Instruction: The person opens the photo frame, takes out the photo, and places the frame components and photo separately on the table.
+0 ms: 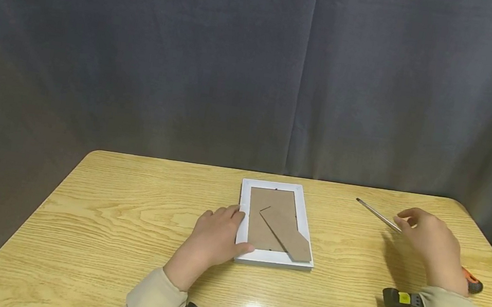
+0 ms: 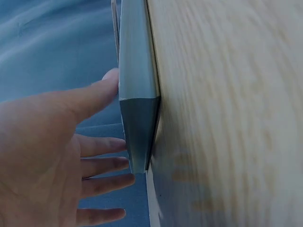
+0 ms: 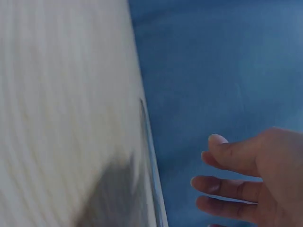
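Observation:
A white picture frame (image 1: 305,218) lies face down on the table, its brown backing board (image 1: 269,234) upward. Across the backing is a brown easel leg (image 1: 292,240). My left hand (image 1: 216,238) touches the frame's near left corner; in the left wrist view its thumb (image 2: 97,94) meets the frame's edge and its fingers (image 2: 106,165) are extended. To the right lies a screwdriver (image 1: 378,214) with a metal shaft and an orange and black handle (image 1: 472,282). Over its shaft hovers my right hand (image 1: 434,246), fingers loosely bent; in the right wrist view nothing is held.
The wood-grain table (image 1: 101,228) has rounded far corners. Behind it hangs a dark grey-blue curtain (image 1: 220,67). Each wrist wears a black strap device, such as the one by the right sleeve (image 1: 397,299).

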Tool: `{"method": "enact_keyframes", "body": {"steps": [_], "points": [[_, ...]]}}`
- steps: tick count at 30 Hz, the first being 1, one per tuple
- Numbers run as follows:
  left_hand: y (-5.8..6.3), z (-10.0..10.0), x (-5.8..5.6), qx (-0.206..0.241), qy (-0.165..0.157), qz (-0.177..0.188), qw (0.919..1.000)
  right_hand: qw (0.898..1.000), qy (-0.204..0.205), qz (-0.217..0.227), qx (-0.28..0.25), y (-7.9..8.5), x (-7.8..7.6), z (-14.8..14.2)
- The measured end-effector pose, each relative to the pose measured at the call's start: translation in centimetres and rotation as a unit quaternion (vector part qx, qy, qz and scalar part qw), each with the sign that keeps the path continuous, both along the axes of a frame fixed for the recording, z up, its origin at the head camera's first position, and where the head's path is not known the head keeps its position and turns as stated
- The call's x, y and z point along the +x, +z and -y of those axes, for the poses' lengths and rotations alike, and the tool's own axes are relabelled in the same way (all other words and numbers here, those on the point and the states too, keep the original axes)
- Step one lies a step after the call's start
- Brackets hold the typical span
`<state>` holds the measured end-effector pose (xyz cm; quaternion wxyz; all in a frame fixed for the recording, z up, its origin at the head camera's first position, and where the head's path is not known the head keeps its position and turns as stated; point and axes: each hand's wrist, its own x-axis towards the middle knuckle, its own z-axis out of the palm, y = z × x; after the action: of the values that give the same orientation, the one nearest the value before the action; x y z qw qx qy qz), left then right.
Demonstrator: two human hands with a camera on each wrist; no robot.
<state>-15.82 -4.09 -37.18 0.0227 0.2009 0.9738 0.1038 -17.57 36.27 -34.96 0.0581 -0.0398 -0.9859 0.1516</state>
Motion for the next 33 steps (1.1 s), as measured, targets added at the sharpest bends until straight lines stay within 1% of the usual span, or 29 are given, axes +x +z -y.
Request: {"method": "enact_keyframes", "body": {"steps": [6,11,14,20,23,29,33], "points": [[-0.3,-0.1,0.0,0.003,0.003,-0.004,1.0000,0.999,0.044,-0.008,0.017,-0.4,-0.9,3.5],[-0.2,0.0,-0.1,0.000,0.007,-0.011,0.9999,0.997,0.076,-0.012,0.025,-0.4,-1.1,6.0],[-0.2,0.1,-0.2,0.001,0.013,-0.007,0.9999,0.995,0.096,-0.012,0.023,-0.5,-1.2,7.4],[-0.3,0.1,-0.3,0.016,0.019,0.014,0.9996,0.989,0.145,0.018,0.019,-0.7,-1.1,10.2],[-0.3,0.2,-0.3,0.021,0.019,0.013,0.9995,0.986,0.163,0.031,0.009,-1.0,-1.1,11.5],[-0.4,0.2,-0.4,0.021,0.016,0.002,0.9997,0.983,0.181,0.034,-0.002,-1.4,-0.9,13.0],[-0.4,0.2,-0.5,0.023,0.021,0.008,0.9995,0.982,0.184,0.032,-0.009,-1.7,-0.9,13.6]]}}
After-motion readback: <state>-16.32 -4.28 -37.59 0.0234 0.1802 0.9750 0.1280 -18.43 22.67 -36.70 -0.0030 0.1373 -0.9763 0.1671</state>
